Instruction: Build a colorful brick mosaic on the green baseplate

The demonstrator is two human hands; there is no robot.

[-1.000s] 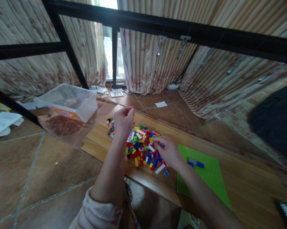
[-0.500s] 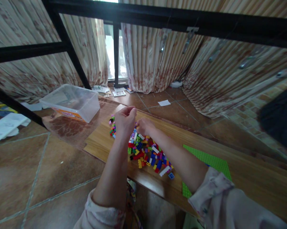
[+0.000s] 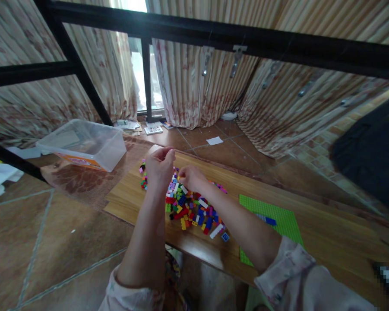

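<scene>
A loose pile of mixed toy building bricks (image 3: 184, 209) lies on a wooden board, partly covered by my hands and forearms. Over the far left part of the pile I hold my left hand (image 3: 161, 167), its fingers curled and thumb against the index finger. Whatever may be between them is hidden. My right hand (image 3: 193, 178) is just to its right, low over the bricks, with fingers bent together; I cannot make out what is in them. Under my right forearm lies a green studded baseplate (image 3: 286, 222), carrying a blue brick (image 3: 270, 221).
At the left, a clear plastic bin (image 3: 112, 149) with an orange label stands on a brown mat (image 3: 84, 183). A black metal frame (image 3: 181, 28) crosses above. Striped curtains (image 3: 188, 86) hang behind, with papers (image 3: 214, 141) on the tiled floor. A dark object (image 3: 372, 151) is at right.
The view has turned a little to the right, so things sit further left. My right hand has drawn slightly away from my left. More of the blue brick on the baseplate shows.
</scene>
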